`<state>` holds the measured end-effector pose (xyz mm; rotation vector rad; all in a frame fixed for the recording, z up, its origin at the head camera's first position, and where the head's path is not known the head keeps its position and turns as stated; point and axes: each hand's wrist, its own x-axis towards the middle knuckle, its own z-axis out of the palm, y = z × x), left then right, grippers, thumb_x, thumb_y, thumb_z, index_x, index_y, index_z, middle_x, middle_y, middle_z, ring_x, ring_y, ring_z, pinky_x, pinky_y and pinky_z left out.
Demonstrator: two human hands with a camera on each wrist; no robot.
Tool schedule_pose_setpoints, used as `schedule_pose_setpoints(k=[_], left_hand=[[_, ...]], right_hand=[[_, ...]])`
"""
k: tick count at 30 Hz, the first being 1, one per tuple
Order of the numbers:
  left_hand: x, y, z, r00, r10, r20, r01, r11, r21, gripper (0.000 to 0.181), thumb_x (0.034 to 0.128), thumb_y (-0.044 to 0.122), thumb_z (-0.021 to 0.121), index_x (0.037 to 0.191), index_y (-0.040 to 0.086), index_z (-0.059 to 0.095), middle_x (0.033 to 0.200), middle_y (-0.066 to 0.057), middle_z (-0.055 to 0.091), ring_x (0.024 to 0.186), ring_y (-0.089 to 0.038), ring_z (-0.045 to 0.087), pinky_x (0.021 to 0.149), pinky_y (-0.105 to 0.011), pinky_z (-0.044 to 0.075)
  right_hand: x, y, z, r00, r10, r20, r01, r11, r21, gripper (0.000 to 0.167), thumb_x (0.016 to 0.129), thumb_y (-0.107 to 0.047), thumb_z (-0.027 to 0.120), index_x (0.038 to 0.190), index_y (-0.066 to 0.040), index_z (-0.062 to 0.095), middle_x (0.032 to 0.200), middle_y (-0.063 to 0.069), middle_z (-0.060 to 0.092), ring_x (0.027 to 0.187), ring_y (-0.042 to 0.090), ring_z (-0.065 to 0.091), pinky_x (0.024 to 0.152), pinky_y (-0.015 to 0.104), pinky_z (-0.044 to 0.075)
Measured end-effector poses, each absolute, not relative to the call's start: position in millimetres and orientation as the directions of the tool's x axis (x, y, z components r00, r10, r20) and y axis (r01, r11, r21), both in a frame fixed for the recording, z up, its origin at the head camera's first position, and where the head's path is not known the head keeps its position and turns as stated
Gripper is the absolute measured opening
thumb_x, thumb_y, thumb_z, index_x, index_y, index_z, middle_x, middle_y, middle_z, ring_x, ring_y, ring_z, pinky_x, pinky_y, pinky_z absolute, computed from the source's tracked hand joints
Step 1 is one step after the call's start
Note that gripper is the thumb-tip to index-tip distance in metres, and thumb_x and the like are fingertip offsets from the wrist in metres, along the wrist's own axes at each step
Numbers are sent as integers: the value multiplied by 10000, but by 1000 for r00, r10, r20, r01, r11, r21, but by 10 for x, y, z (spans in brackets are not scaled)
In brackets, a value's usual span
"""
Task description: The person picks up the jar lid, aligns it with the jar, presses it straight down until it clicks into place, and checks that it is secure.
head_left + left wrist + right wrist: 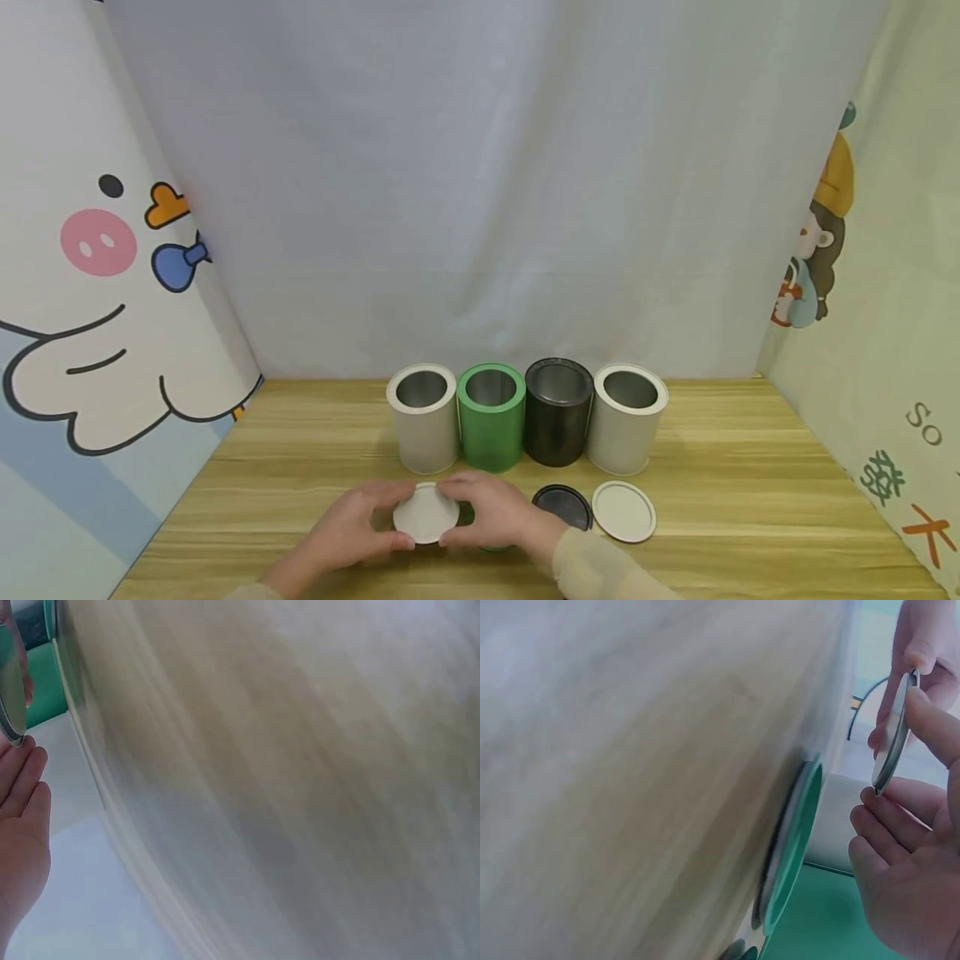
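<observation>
A round white lid [426, 513] is held between both hands above the table, in front of the leftmost white can [426, 425]. My left hand [352, 527] grips its left edge with thumb and fingers, and my right hand [491, 512] grips its right edge. In the right wrist view the lid [894, 735] appears nearly edge-on, pinched by the left hand [930, 660] and the right hand [915, 855]. Beneath my right hand lies a green lid [791, 851] on the table, mostly hidden in the head view.
A green can [492, 425], a black can [557, 421] and another white can [624, 429] stand in a row with the leftmost one, all uncovered. A black lid [562, 505] and a second white lid [624, 512] lie right of my right hand on the wooden table [750, 500].
</observation>
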<state>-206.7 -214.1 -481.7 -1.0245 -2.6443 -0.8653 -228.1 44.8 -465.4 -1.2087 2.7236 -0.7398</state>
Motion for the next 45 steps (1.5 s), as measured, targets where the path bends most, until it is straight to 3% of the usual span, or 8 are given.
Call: schedule_pose_setpoints(k=[8, 17, 25, 38, 45], left_hand=[[-2025, -2129, -4765, -697, 539, 473, 715, 567, 408, 664, 744, 444, 841, 1227, 14, 684, 1188, -69, 692, 1064, -251, 640, 862, -448, 551], [-2019, -2090, -4690, -708, 489, 510, 701, 572, 426, 675, 705, 461, 870, 1238, 85, 697, 1220, 15, 677, 1103, -201, 623, 879, -437, 544], [-2022, -2055, -4573, -694, 471, 544, 713, 551, 433, 678, 694, 427, 888, 1238, 72, 694, 1234, -1, 673, 1119, -223, 618, 892, -455, 539], [-2068, -1973, -4412, -620, 464, 632, 769, 518, 375, 657, 703, 392, 890, 1230, 52, 696, 1228, -29, 681, 1114, -251, 623, 882, -460, 544], [-2114, -1936, -4326, -610, 455, 649, 771, 530, 353, 685, 628, 319, 930, 1209, 35, 704, 1225, -56, 686, 1108, -283, 622, 892, -486, 532]], right_hand=[[-2219, 508, -4570, -682, -707, 186, -691, 540, -480, 661, 838, -389, 795, 1369, -51, 595, 1366, 42, 585, 1265, 191, 527, 1043, 300, 433], [-2177, 563, -4473, -678, -695, 240, -703, 517, -488, 659, 837, -381, 801, 1369, -52, 593, 1367, 34, 583, 1266, 199, 521, 1045, 321, 436], [-2156, 616, -4375, -675, -678, 290, -707, 483, -517, 651, 844, -346, 801, 1376, -42, 583, 1392, 52, 564, 1283, 232, 508, 1052, 354, 433], [-2186, 685, -4227, -619, -665, 418, -778, 446, -442, 660, 803, -275, 843, 1351, -5, 594, 1373, 108, 578, 1264, 264, 530, 1031, 373, 460], [-2228, 702, -4146, -612, -654, 446, -787, 446, -425, 655, 819, -272, 830, 1360, 2, 583, 1381, 121, 568, 1261, 281, 531, 1018, 390, 472]])
